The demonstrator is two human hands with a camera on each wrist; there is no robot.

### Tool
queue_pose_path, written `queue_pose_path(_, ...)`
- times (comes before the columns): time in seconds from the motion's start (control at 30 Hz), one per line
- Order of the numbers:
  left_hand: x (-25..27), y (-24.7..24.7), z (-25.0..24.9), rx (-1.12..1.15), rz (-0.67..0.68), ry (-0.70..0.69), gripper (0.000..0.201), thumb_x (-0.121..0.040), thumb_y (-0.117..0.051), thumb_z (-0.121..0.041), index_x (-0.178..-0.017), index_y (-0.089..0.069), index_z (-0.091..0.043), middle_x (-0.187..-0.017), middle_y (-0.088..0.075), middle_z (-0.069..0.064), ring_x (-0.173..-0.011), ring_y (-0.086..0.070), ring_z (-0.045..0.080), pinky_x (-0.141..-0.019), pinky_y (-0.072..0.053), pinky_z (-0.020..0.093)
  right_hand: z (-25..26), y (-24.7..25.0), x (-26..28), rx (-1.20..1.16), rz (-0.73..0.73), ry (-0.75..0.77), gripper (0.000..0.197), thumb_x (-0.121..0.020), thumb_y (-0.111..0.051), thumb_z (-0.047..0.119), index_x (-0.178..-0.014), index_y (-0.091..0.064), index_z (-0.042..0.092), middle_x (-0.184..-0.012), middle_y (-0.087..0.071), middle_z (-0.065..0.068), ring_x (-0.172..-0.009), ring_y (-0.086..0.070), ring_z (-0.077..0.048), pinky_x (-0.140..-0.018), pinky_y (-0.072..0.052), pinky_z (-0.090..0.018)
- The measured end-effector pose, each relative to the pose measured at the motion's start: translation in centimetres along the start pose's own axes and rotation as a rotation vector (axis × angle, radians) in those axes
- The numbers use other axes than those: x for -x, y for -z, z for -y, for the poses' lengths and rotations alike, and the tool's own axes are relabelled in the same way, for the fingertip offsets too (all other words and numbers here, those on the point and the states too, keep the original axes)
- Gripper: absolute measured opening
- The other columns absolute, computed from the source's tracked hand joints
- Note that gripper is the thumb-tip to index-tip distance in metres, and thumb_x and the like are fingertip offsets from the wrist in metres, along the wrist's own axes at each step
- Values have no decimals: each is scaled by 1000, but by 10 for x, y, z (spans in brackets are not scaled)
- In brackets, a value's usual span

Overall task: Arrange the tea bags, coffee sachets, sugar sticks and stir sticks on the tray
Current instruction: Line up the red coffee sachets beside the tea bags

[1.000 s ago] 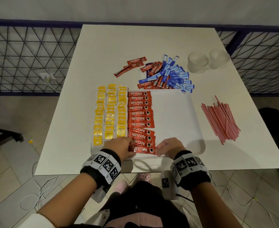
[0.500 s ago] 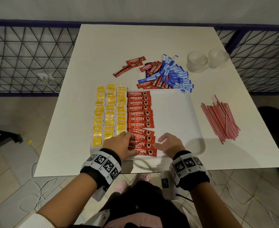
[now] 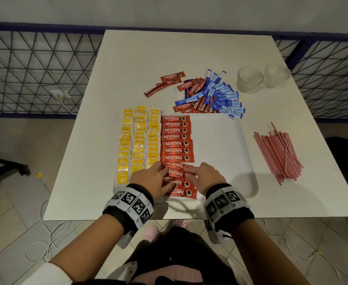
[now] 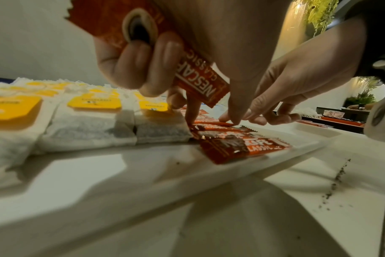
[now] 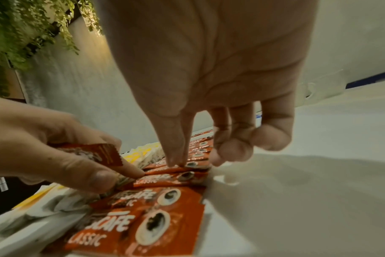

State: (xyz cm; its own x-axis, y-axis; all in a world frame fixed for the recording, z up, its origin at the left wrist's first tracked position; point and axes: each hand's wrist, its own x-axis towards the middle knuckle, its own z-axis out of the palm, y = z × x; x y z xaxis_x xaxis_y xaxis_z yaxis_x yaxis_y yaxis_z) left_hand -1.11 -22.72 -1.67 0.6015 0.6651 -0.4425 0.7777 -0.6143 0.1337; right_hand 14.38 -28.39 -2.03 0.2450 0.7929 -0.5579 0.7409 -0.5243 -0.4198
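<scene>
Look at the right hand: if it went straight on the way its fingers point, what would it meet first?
The right hand points left across the red coffee sachets on the tray. Going on, it would probably meet the left hand first, whose fingertips are close opposite; depth is unclear.

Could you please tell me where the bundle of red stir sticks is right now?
In the head view the stir sticks lie on the table to the right of the tray, off it, nearer than the two clear cups.
</scene>
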Motion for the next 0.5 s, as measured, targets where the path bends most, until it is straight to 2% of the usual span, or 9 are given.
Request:
queue_pose_path(0.13, -2, -2, 0, -1, 13, 3, 59, -94, -27, -56, -142, -30, -23, -138, -34, -3, -112, -54, 17, -84, -50, 32, -2, 2, -3, -19, 1, -14, 34, -96, -43, 40, -128, -52, 35, -120, -52, 1, -107, -55, -18, -81, -38, -23)
queue_pose_path(0.33, -5, -1, 1, 12, 8, 7, 53, -95, -31, -52, -139, -36, -23, -135, -38, -5, -111, -55, 17, -82, -47, 31, -4, 0, -11, 3, -8, 31, 35, -97, -42, 36, -129, -52, 30, -118, -49, -2, -109, -52, -19, -92, -41, -28)
queue_pose_path(0.5, -9, 0, 2, 51, 9, 38, 45, -96, -37, -44, -135, -41, -22, -132, -42, -5, -111, -55, 17, -84, -47, 31, -5, 1, -14, -7, -16, 56, 33, -96, -43, 33, -126, -55, 25, -116, -50, -2, -105, -53, -18, -90, -42, -27)
